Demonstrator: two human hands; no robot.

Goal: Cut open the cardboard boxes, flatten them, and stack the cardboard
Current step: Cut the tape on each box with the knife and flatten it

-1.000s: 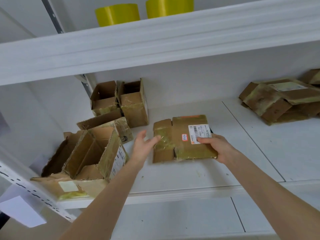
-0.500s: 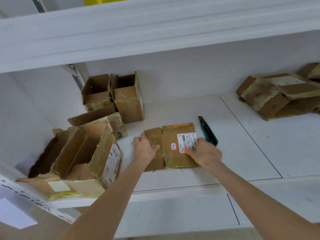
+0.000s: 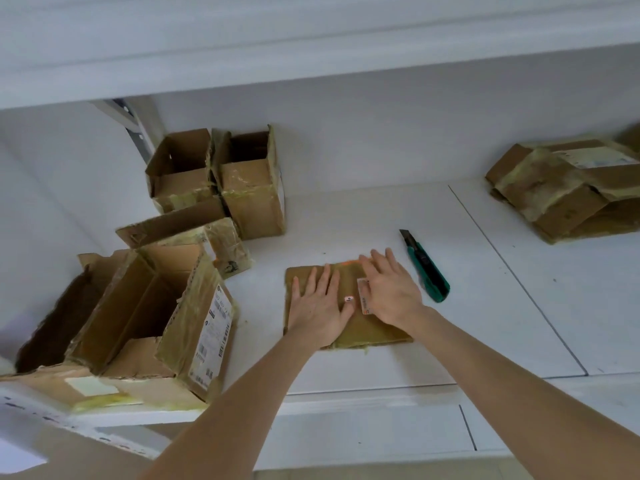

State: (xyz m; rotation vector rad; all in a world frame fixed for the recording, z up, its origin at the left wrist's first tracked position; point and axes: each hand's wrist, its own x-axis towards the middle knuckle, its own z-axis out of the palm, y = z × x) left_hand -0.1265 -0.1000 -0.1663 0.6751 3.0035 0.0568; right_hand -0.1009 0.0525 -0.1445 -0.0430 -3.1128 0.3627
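Cardboard: one box (image 3: 375,332) beneath left hand (image 3: 317,306), right hand (image 3: 391,292).

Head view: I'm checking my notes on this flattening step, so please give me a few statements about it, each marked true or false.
1. The left hand and the right hand both press with straight fingers on the flattened box. True.
2. The right hand grips the green utility knife. False: the knife lies untouched on the shelf, just right of the flattened box.
3. A stack of flattened cardboard lies at the far right of the shelf. True.
4. The two back boxes are taped shut. False: their tops are open.
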